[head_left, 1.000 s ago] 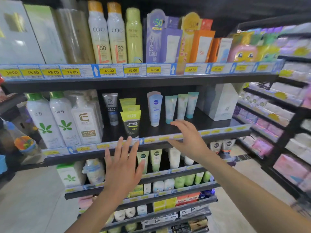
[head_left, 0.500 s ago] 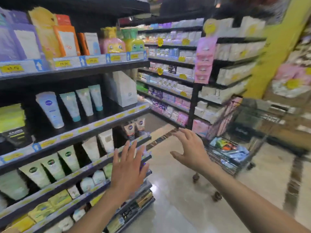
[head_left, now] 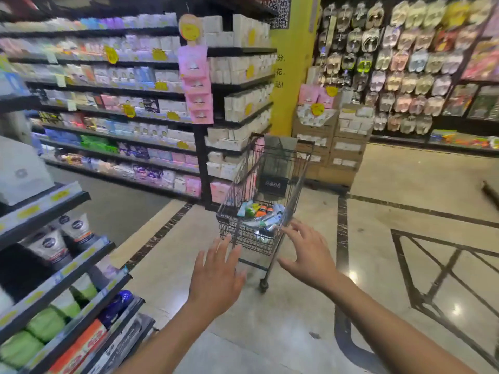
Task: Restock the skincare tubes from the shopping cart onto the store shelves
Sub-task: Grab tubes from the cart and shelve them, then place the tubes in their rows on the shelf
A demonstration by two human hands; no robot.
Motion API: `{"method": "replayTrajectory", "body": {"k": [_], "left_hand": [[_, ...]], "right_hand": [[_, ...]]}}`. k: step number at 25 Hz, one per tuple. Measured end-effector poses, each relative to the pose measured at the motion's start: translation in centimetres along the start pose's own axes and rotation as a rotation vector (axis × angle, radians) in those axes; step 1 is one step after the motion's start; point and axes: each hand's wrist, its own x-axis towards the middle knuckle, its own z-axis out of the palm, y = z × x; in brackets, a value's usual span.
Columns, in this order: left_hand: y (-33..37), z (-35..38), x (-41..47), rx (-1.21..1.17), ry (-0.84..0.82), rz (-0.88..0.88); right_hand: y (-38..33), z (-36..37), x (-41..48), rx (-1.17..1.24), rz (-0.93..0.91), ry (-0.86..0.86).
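Note:
A black wire shopping cart stands in the aisle ahead of me. Several skincare tubes in green, orange, white and blue lie piled in its basket. My left hand is stretched out in front of the cart's near end, fingers spread and empty. My right hand reaches toward the cart's right side, fingers spread and empty, its fingertips just short of the basket rim. The skincare shelves with standing tubes are at my lower left.
Long shelves of packaged goods run behind the cart on the left. A yellow pillar, stacked cartons and a slipper wall stand at the back right. Polished floor spreads to the right.
My view has swung right from the skincare shelves to the cart. Both hands stayed empty and spread, and now they reach toward the cart.

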Motion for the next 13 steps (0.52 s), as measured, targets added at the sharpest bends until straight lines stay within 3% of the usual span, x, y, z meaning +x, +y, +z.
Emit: {"method": "replayTrajectory", "body": {"k": [13], "left_hand": [[9.5,13.4,21.7,-0.054,-0.183,0.306]], "right_hand": [[18.4,3.2,7.4,-0.052,0.410,-0.077]]}}
